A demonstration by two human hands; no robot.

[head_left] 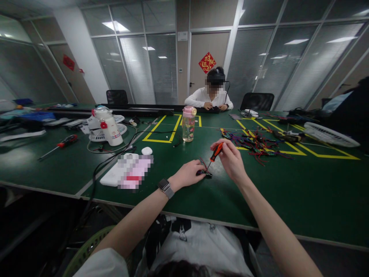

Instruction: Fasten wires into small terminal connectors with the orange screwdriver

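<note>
The left hand (188,174) is pressing a small dark part (205,175) down on the green tabletop (288,192), fingers closed on it. Just right of the part, the right hand (230,158) is gripping a little orange screwdriver (215,152), its tip touching the part. Behind the part, a pile of colored wires (253,144) is lying. Farther back, a clear bottle (188,124) is standing, and a person (211,96) is sitting.

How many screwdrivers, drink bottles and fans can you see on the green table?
Screwdrivers: 2, one in the right hand, one lying at far left
Drink bottles: 2, pink-lidded and white
Fans: 2, and
Total: 6
</note>
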